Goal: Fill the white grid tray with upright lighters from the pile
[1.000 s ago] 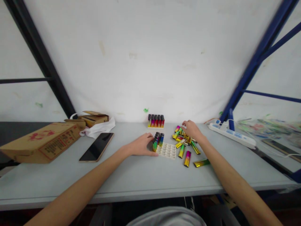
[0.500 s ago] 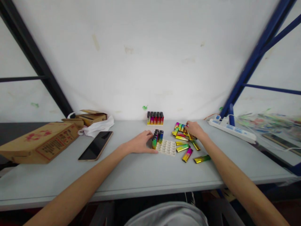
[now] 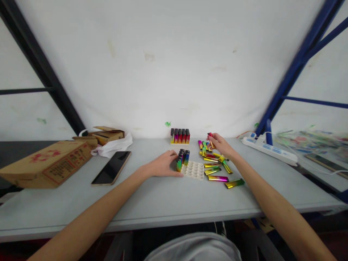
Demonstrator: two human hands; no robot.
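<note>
My left hand [image 3: 166, 165] is curved around the left end of a white tray [image 3: 196, 170] with rows of round holes, its thumb at the near corner. Several lighters stand upright in the tray's left end, among them a green one [image 3: 178, 165] and a blue one [image 3: 187, 156]. My right hand [image 3: 220, 144] pinches a red-and-gold lighter [image 3: 211, 141], held tilted above the loose pile. Below and in front of that hand, several shiny lighters, such as a magenta-and-gold one [image 3: 218, 178] and a green-and-gold one [image 3: 234, 183], lie scattered to the tray's right.
Near the wall stands a full block of upright lighters [image 3: 179, 137]. A phone [image 3: 112, 168], a white plastic bag [image 3: 115, 146] and cardboard boxes [image 3: 49, 163] are on the left. To the right lies a white power strip [image 3: 269, 148] with cables, beside a blue frame post [image 3: 288, 69].
My right hand has lifted a red-and-gold lighter from the pile. Loose lighters have shifted; the near magenta one now lies sideways. My left hand stays at the tray.
</note>
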